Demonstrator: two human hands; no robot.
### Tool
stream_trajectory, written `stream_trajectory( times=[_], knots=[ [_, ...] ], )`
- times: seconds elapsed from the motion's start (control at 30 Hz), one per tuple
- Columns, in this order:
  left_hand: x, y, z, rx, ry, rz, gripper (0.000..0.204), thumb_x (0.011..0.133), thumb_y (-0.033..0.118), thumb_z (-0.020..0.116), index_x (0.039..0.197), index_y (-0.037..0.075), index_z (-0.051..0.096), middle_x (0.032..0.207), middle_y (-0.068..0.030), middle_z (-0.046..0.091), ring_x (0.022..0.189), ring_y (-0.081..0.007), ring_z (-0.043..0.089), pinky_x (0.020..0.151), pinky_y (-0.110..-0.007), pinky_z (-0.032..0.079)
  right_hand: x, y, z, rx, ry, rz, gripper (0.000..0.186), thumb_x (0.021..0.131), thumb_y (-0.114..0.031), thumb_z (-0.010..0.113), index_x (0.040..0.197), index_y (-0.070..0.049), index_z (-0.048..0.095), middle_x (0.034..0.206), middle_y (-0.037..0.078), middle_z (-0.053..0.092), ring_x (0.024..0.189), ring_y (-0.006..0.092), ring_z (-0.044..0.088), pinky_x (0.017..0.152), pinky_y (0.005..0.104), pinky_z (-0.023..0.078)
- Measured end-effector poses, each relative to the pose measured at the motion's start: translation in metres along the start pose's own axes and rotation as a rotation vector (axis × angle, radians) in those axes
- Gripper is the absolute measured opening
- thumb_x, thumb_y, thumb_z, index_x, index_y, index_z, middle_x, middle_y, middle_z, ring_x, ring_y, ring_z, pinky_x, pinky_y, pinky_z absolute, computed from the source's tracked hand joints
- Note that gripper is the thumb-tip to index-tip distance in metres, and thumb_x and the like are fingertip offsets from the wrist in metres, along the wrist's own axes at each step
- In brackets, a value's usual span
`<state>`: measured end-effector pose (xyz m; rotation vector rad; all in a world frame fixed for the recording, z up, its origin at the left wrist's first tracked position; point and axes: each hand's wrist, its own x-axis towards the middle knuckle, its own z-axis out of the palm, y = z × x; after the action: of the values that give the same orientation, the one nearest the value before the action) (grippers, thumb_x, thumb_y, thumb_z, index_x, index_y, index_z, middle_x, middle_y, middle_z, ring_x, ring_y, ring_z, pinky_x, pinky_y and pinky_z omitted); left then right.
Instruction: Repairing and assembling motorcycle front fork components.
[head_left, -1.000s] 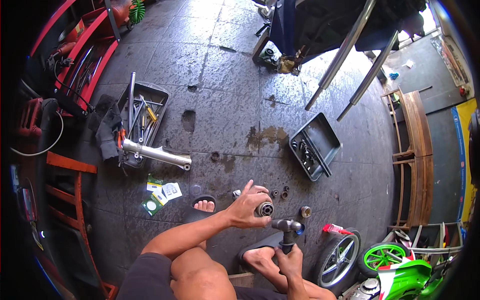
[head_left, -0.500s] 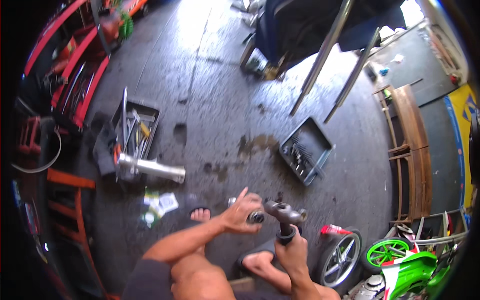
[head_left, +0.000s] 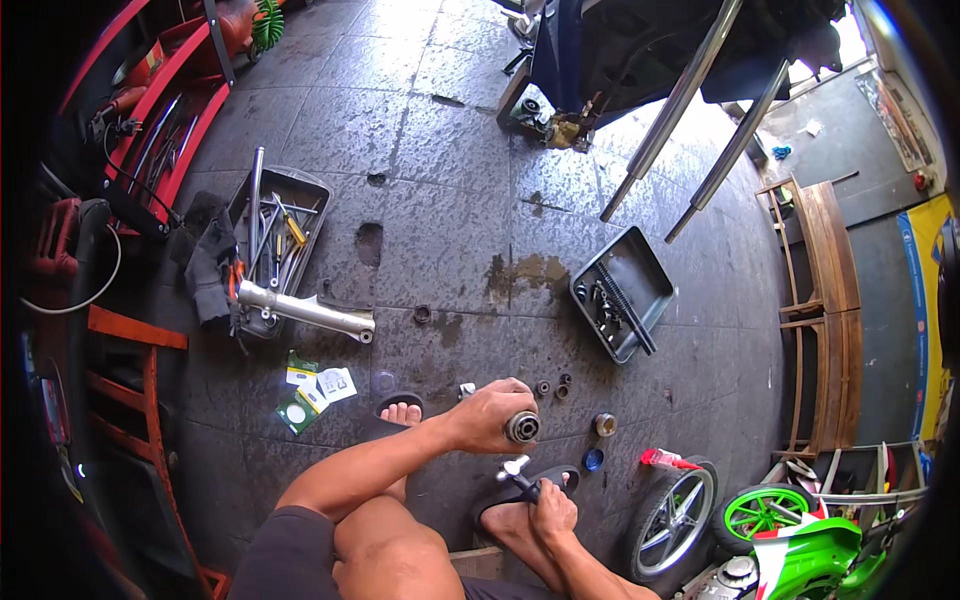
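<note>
My left hand (head_left: pixel 497 415) is closed around a metal motorcycle fork tube (head_left: pixel 522 428). Its round, ringed end faces up toward me, and most of the tube is hidden by the hand. Lower and to the right, my right hand (head_left: pixel 553 512) grips a hammer (head_left: pixel 515 468) by its dark handle. The silver hammer head is below the tube's end and apart from it. Small dark rings (head_left: pixel 563 388) lie on the floor beyond my hands. A round metal part (head_left: pixel 605 424) and a blue ring (head_left: pixel 594 459) sit to the right.
At left, a silver fork leg (head_left: pixel 310 313) rests across a tool tray (head_left: pixel 318 190), near opened packets (head_left: pixel 302 408). A black tray (head_left: pixel 655 262) holds a spring and small parts. Two fork tubes (head_left: pixel 675 105) hang from a raised motorcycle. A wheel (head_left: pixel 648 540) lies right.
My right hand has lowered the hammer, its head moving down and left. In my left hand the tube's end now points more toward me. The view has sharpened and shifted slightly.
</note>
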<state>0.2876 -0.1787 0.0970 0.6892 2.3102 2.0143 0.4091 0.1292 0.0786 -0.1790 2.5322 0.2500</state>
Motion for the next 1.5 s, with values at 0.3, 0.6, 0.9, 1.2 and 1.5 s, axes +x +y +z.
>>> stream_trajectory(
  times=[0.3,0.6,0.9,1.2,1.5],
  knots=[
    [0.022,0.028,0.027,0.421,-0.250,0.147,0.029,0.075,0.026,0.082,0.088,0.009,0.063,0.091,-0.0092,0.074,0.093,-0.0298,0.067,0.077,-0.046,0.052,-0.004,-0.053,-0.115,1.547,0.370,-0.179,0.060,0.092,-0.001,0.080,0.145,0.003,0.052,0.134,0.015,0.062,0.116,0.0216,0.066,0.099,0.0340,0.059],
    [0.022,0.065,0.005,0.768,-0.360,0.045,0.019,0.080,0.024,0.074,0.083,0.008,0.064,0.078,-0.0101,0.073,0.085,-0.0280,0.069,0.074,-0.041,0.050,-0.010,-0.073,-0.147,1.758,0.280,-0.154,0.060,0.091,0.012,0.071,0.146,0.002,0.048,0.124,0.012,0.063,0.117,0.0209,0.064,0.096,0.0327,0.059],
    [0.024,0.082,-0.008,0.806,-0.419,0.018,0.016,0.083,0.023,0.072,0.085,0.010,0.063,0.080,-0.0099,0.074,0.085,-0.0266,0.068,0.074,-0.040,0.049,-0.017,-0.081,-0.168,1.735,0.222,-0.137,0.059,0.091,0.005,0.073,0.143,0.005,0.047,0.132,0.016,0.060,0.120,0.0216,0.063,0.096,0.0332,0.060],
    [0.019,0.087,-0.009,0.830,-0.534,-0.076,0.013,0.084,0.020,0.071,0.089,0.009,0.065,0.080,-0.0101,0.075,0.086,-0.0266,0.069,0.074,-0.040,0.049,-0.015,-0.084,-0.172,1.767,0.076,0.005,0.060,0.089,0.007,0.073,0.141,0.004,0.045,0.123,0.014,0.060,0.114,0.0185,0.064,0.091,0.0295,0.061],
    [0.021,0.085,-0.016,0.757,-0.603,-0.120,0.030,0.073,0.026,0.082,0.086,0.007,0.063,0.074,-0.0102,0.070,0.084,-0.0305,0.068,0.071,-0.044,0.054,0.001,-0.076,-0.156,2.014,0.000,-0.124,0.064,0.084,0.007,0.070,0.142,0.001,0.044,0.119,0.012,0.059,0.108,0.0172,0.062,0.087,0.0295,0.058]
  ],
)
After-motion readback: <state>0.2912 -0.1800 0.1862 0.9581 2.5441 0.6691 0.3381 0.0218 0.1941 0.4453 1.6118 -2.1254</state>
